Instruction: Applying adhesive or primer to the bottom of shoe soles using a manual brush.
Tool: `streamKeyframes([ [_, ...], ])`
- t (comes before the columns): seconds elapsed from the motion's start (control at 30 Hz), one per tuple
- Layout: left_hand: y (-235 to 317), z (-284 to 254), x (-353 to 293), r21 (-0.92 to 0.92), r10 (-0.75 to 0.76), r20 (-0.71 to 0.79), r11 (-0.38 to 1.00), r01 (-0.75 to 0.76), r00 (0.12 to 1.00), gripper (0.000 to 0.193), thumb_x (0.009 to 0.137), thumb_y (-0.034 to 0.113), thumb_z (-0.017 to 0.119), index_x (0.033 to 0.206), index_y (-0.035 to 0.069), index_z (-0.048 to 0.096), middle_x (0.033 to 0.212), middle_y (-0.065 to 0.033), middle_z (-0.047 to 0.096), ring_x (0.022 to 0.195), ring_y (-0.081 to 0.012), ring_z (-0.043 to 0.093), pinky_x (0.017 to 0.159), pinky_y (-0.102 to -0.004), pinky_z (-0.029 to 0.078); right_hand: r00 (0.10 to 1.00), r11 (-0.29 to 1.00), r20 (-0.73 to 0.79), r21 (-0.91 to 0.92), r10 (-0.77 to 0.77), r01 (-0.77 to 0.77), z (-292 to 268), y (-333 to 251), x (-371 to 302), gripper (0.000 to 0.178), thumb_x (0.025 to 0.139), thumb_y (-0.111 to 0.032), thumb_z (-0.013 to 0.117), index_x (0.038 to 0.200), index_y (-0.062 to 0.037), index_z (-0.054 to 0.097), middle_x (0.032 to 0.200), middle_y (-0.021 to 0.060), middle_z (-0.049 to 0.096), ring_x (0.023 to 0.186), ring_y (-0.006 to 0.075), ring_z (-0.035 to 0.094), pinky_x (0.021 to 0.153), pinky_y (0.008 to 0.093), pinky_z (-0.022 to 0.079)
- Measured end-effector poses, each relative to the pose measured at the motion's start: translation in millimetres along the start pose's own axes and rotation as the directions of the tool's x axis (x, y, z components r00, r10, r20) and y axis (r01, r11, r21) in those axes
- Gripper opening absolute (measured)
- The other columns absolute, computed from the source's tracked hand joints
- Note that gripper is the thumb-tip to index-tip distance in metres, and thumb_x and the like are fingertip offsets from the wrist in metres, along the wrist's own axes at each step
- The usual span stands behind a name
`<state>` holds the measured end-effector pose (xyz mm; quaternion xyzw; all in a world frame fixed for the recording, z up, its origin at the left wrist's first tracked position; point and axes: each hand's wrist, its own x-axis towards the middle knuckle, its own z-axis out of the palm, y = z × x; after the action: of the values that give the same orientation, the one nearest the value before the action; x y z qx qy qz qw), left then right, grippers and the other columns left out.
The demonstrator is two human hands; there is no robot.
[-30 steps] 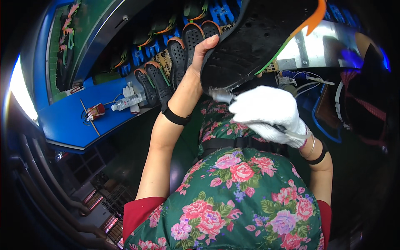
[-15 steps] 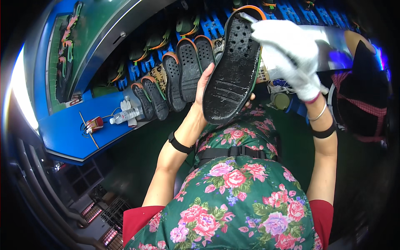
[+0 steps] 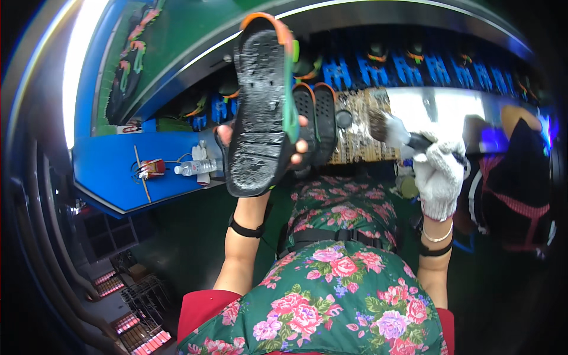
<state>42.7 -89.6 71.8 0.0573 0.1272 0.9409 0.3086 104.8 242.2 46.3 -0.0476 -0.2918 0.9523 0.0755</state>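
Note:
My left hand [image 3: 300, 148] grips a black shoe sole [image 3: 257, 118] from behind, its fingers curled over the right edge. The sole stands tilted upright, with an orange rim at the top, a green right edge and a wet-looking shine on its face. In my right hand [image 3: 441, 174], covered by a white knit glove, is a brush [image 3: 397, 133] with a dark handle. The bristles point left, apart from the sole and over a speckled brown board [image 3: 358, 139]. Two more black soles with holes [image 3: 325, 118] stand just right of my left hand; others are hidden.
On the blue tabletop [image 3: 112, 163] at left lie a clear bottle [image 3: 195, 167], a red box [image 3: 154, 168] and a thin stick [image 3: 142, 171]. Blue racks [image 3: 373, 74] with shoe parts line the back. A round container [image 3: 406, 184] sits below the brush.
My left hand has moved left with the sole, uncovering the board. My right hand has drawn back from the sole's top, down and to the right, and the brush now shows clearly.

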Motion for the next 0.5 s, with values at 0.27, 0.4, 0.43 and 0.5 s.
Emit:
streamKeyframes([
  [0.27,202.6,5.6,28.9,-0.129,0.187,0.311,0.98,-0.153,0.932,0.11,0.088,0.057,0.074,0.164,0.008,0.011,0.166,-0.0301,0.009,0.142,-0.0559,0.033,0.107,-0.06,0.049,0.986,0.988,-0.111,-0.076,0.128,-0.136,-17.9,65.7,10.4,0.019,0.082,0.01,0.068,0.099,0.003,0.071,0.109,0.027,0.071,0.091,0.0304,0.072,0.073,0.0336,0.063],
  [0.4,236.1,2.6,42.8,-0.394,0.562,-0.239,0.689,-0.608,0.792,0.129,0.082,0.091,0.044,0.163,0.003,-0.004,0.168,-0.0259,-0.014,0.152,-0.0494,0.01,0.118,-0.0569,0.037,0.966,0.952,-0.058,-0.165,0.253,-0.259,-15.4,95.5,6.2,0.017,0.081,0.01,0.069,0.097,0.0061,0.074,0.101,0.0216,0.075,0.076,0.0236,0.071,0.07,0.0332,0.06],
  [0.43,226.5,3.4,37.4,-0.286,0.597,-0.259,0.703,-0.651,0.759,0.121,0.089,0.083,0.044,0.163,0.004,-0.01,0.168,-0.0271,-0.013,0.151,-0.0504,0.016,0.12,-0.0578,0.035,0.961,0.937,-0.05,-0.214,0.27,-0.275,-2.7,94.3,3.9,0.019,0.082,0.01,0.069,0.1,0.0071,0.074,0.099,0.0204,0.076,0.075,0.0225,0.071,0.07,0.0326,0.059],
  [0.5,216.7,-7.5,29.6,0.144,0.678,-0.245,0.733,-0.665,0.693,0.108,0.098,0.073,0.044,0.163,0.006,-0.012,0.168,-0.0289,-0.011,0.15,-0.0511,0.021,0.12,-0.058,0.035,0.952,0.925,-0.051,-0.225,0.303,-0.307,-5.2,99.7,-0.2,0.022,0.081,0.009,0.071,0.103,0.0074,0.075,0.098,0.0193,0.076,0.074,0.0217,0.071,0.07,0.0317,0.059],
])
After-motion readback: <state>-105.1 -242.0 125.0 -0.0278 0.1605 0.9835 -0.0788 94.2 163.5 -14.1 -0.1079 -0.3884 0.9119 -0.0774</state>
